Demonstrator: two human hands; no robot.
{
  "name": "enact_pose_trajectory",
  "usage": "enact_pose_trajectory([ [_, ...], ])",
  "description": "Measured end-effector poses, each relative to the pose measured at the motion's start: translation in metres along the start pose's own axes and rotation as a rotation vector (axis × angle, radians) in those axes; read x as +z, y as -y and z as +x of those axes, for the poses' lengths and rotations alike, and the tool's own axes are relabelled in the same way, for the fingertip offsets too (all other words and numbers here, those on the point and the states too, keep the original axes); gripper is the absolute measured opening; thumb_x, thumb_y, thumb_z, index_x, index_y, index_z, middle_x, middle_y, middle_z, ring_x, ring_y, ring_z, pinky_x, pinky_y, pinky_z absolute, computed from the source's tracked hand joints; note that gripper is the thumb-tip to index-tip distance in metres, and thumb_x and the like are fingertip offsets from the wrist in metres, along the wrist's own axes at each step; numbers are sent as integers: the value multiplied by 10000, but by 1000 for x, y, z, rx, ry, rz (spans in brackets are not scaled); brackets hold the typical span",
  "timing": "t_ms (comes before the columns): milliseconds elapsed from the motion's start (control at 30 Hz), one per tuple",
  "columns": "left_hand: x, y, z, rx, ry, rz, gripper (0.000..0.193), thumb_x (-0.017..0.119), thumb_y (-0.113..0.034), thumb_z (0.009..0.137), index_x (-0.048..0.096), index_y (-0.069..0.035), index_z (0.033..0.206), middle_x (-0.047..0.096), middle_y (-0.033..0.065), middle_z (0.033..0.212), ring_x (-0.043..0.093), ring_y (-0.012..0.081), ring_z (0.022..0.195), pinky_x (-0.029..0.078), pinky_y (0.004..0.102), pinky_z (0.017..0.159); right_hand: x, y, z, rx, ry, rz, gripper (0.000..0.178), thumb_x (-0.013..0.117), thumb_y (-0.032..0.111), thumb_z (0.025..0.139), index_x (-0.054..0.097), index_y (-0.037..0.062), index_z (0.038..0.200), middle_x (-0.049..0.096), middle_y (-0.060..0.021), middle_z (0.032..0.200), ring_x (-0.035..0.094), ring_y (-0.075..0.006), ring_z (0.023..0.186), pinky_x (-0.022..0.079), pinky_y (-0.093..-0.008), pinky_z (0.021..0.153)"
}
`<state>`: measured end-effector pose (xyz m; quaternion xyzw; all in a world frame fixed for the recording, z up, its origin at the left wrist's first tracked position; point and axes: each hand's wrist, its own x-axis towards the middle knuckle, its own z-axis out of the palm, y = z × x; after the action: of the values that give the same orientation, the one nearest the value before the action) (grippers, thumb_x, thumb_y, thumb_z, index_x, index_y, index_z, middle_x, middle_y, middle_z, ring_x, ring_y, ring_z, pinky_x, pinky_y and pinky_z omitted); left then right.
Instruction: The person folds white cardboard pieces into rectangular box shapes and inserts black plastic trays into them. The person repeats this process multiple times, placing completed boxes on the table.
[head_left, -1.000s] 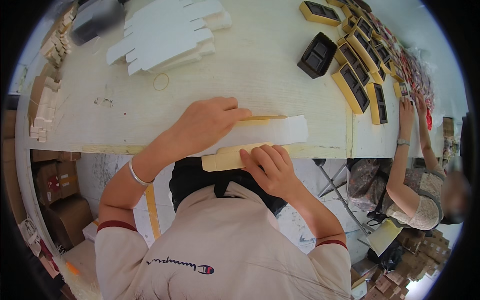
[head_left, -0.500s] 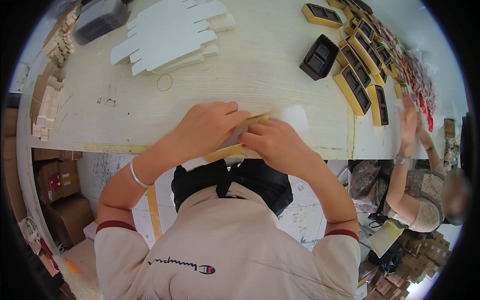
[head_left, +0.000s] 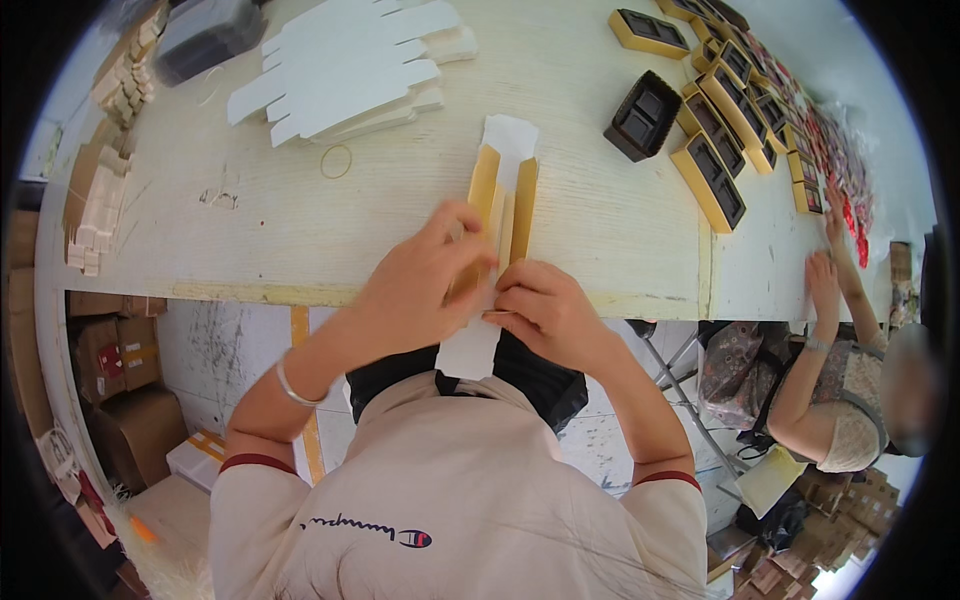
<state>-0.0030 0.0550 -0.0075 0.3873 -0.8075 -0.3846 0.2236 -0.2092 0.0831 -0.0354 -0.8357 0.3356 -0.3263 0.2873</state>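
A part-folded gold carton [head_left: 526, 205] with a white flap at its far end lies lengthwise before me, over the table's front edge. Its two long gold sides stand up, and another white flap hangs toward my lap. My left hand [head_left: 430, 265], slightly blurred, is at the left side wall with its fingers bent around it. At the near right corner my right hand [head_left: 550, 312] pinches the carton with thumb and curled fingers. Both hands hide the carton's near part.
Flat white carton blanks [head_left: 350, 75] are stacked at the far left, with a rubber band [head_left: 336, 161] nearby. A black plastic tray [head_left: 643, 115] and several gold boxes with black inserts [head_left: 712, 180] lie to the right. A co-worker's hand [head_left: 822, 280] rests at the table's right end.
The carton has turned from lying crosswise to pointing away from me, its long sides now upright. Both hands moved to its near end. The co-worker's hands came lower, and a gold box there shifted.
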Motion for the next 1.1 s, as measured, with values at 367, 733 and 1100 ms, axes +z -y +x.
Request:
enact_pose_trajectory([
  [367,-2,24,3,436,39,205,222,773,-156,706,621,-62,838,568,35,858,559,220,790,494,318,668,-4,18,12,208,80,14,203,672,16,789,477,9,847,471,-132,833,527,-341,744,442,-421,639],
  [733,23,25,-12,396,-229,228,93,702,-63,776,640,-41,841,551,50,794,547,208,658,477,315,558,-2,29,10,261,38,115,313,567,-97,761,525,-34,1065,520,-190,1056,550,-388,912,472,-414,753],
  [1100,18,12,-13,170,-74,30,91,624,-84,891,627,6,905,544,85,922,582,269,712,491,350,631,29,5,-23,-107,-267,-280,499,627,-76,677,599,-47,1174,594,-194,1186,605,-312,900,512,-363,748],
])
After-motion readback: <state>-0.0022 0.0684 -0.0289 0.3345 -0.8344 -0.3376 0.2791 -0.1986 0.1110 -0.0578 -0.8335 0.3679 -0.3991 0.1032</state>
